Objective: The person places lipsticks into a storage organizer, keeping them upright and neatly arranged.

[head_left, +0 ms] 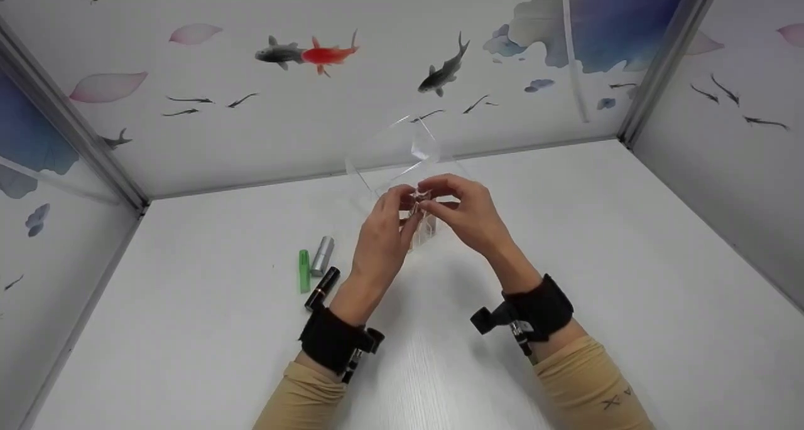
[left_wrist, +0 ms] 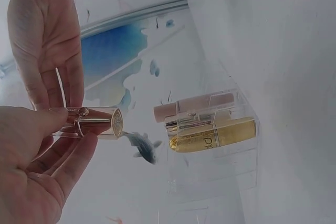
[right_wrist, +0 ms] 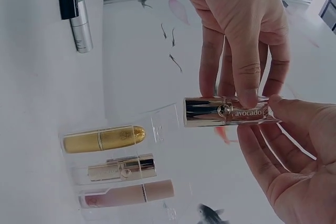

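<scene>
A shiny rose-gold lipstick tube [right_wrist: 203, 113] with a clear section marked "avocado" lies level between both hands. My left hand [head_left: 382, 241] pinches it with thumb and fingers. The right hand [head_left: 470, 215] grips its other end, fingertips close to the left ones. Below the hands in the wrist views is a clear plastic holder [left_wrist: 256, 163]. It contains a gold tube [right_wrist: 107, 139], a clear and silvery lipstick [right_wrist: 118, 170] and a pinkish lip gloss tube [right_wrist: 128, 193]. In the head view the hands partly hide the holder and the lipstick.
Left of the left wrist, on the white table [head_left: 188, 329], lie a green tube [head_left: 304, 271], a silver tube [head_left: 323, 256] and a black tube with a gold band [head_left: 322, 289]. Panels printed with fish [head_left: 330, 55] and petals stand around the table's back and sides.
</scene>
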